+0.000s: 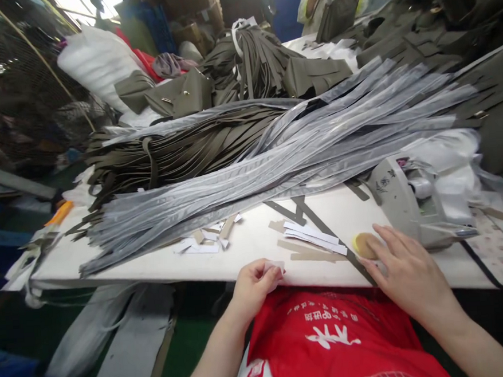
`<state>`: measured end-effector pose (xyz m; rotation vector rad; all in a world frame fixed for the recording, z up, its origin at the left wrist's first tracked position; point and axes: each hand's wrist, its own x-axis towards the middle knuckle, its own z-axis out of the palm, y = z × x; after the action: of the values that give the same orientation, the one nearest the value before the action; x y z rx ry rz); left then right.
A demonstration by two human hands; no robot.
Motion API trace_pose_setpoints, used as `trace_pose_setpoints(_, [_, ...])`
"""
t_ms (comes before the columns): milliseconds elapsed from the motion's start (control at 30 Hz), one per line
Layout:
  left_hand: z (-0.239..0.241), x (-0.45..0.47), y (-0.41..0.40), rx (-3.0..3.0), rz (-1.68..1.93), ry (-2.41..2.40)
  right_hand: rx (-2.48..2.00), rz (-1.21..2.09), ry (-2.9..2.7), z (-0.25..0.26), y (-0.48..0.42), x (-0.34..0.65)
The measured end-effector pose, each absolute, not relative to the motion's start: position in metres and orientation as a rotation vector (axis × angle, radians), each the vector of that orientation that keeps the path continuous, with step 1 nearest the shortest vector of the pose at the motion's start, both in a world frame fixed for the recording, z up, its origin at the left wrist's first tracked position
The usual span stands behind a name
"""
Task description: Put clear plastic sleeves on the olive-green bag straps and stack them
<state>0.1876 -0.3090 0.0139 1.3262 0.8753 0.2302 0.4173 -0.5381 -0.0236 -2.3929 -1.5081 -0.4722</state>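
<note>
Head view: left hand (253,284) pinches a pale scrap (277,265) by the table edge (166,267); right hand (412,275), grip unclear, touches a yellow disc (363,245) beside a dark strip (319,222); light pinching should prevent creases

The disc (363,245) at your right fingers (384,249) is yellow and tan. The scrap (279,264) in your left fingers (271,278) is pale. Between left and right fingers, the slips (313,236) are white and tan. Below your fingers, your apron (332,362) is red with white writing and checks.
</note>
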Motion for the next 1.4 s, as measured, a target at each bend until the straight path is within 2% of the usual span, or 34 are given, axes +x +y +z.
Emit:
trace_pose_setpoints(133, [0.013, 0.19, -0.311, 1.305, 0.237, 0.854, -2.394, -0.446, -1.564, -0.034, -0.546, 0.419])
trace_pose_setpoints(267, [0.018, 0.195, -0.318, 1.285, 0.205, 0.804, -2.277, -0.318, -1.39, -0.019, -0.535, 0.419])
trace_pose_setpoints(433, [0.028, 0.2, -0.326, 1.361, 0.171, 0.774, -1.78, 0.425, -1.311, 0.015, -0.493, 0.383])
trace_pose_setpoints(500, [0.032, 0.2, -0.328, 1.42, 0.169, 0.77, -1.67, 0.592, -1.366, 0.024, -0.475, 0.363])
trace_pose_setpoints(867, [0.029, 0.193, -0.323, 1.649, 0.138, 0.684, -1.633, 0.442, -1.233, 0.033, -0.443, 0.348])
trace_pose_setpoints(1067, [0.042, 0.196, -0.334, 1.753, 0.192, 0.66, -1.602, 0.489, -1.335, 0.031, -0.449, 0.347])
trace_pose_setpoints(1400, [0.039, 0.192, -0.334, 1.489, 0.152, 0.666, -1.552, 0.665, -1.226, 0.026, -0.449, 0.355])
